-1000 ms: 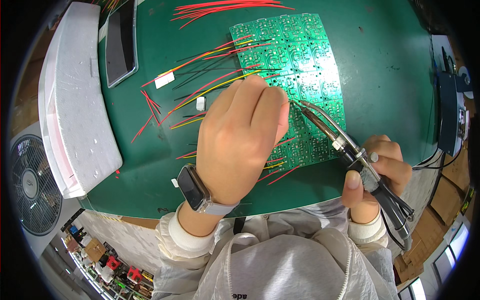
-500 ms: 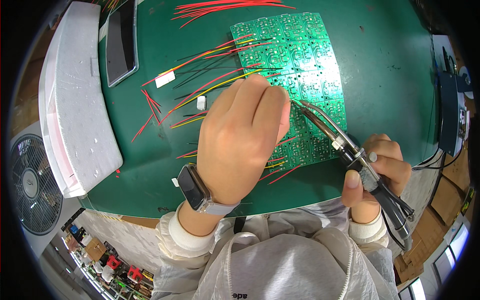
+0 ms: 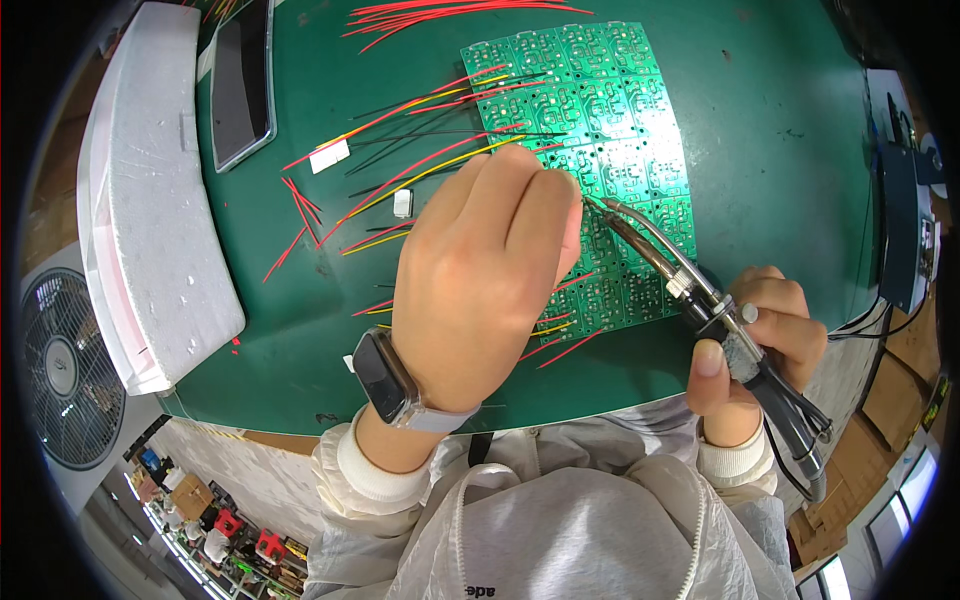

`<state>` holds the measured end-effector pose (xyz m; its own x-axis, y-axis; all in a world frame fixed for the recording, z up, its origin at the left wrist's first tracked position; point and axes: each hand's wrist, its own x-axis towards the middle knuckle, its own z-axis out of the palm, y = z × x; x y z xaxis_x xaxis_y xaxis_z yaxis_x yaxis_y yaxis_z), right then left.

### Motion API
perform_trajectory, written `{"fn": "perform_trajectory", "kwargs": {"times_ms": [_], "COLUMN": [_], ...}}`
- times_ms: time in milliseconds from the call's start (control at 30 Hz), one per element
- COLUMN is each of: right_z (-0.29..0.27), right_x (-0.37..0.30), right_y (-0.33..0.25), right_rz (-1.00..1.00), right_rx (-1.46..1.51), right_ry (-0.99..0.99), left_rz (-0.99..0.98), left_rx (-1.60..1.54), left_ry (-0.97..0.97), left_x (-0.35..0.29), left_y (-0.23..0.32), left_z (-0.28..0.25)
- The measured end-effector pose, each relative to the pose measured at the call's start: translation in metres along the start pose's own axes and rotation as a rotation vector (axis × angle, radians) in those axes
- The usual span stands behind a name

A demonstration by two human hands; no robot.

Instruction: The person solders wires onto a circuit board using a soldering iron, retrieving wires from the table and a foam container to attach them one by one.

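Note:
A panel of green circuit boards (image 3: 640,150) lies on the green mat, with red, yellow and black wires (image 3: 430,165) running off its left side. Over the panel's left part, my left hand (image 3: 490,250) is closed, its fingertips pinched together at the far side; the hand hides whatever they hold. My right hand (image 3: 765,335) grips a soldering iron (image 3: 715,305) that has a thin metal tube alongside its barrel. The iron's tip points up and left, down to the panel just right of my left fingertips.
A bundle of red wires (image 3: 455,14) lies at the far edge, and short red wires (image 3: 300,215) lie left. Small white blocks (image 3: 403,204) sit near the wires. A dark-screened device (image 3: 243,85) and white foam (image 3: 150,200) border the left; a dark blue box (image 3: 900,225) stands right.
The soldering iron and my right hand have shifted very slightly right. My left hand stays nearly in place, still pinched over the panel.

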<state>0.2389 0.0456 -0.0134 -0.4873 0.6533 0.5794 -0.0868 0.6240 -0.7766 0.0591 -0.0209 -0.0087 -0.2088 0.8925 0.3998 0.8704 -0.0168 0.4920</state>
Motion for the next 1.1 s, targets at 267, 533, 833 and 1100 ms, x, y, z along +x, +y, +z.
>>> {"fn": "perform_trajectory", "kwargs": {"times_ms": [267,533,833,1100], "right_z": [-0.010,-0.002,-0.002,0.006], "right_x": [-0.006,0.003,0.004,0.004], "right_y": [0.005,0.017,0.015,0.013], "right_rz": [-0.017,0.044,0.150,0.180], "right_rx": [-0.007,-0.294,-0.346,-0.370], "right_ry": [0.066,0.484,0.583,0.560], "left_rz": [-0.003,0.058,0.020,0.059], "left_rx": [0.003,0.104,0.155,0.045], "left_ry": [-0.023,-0.069,-0.039,-0.154], "left_x": [0.001,0.004,-0.004,-0.029], "left_y": [0.001,0.004,0.023,0.056], "left_z": [-0.003,-0.009,-0.017,0.006]}}
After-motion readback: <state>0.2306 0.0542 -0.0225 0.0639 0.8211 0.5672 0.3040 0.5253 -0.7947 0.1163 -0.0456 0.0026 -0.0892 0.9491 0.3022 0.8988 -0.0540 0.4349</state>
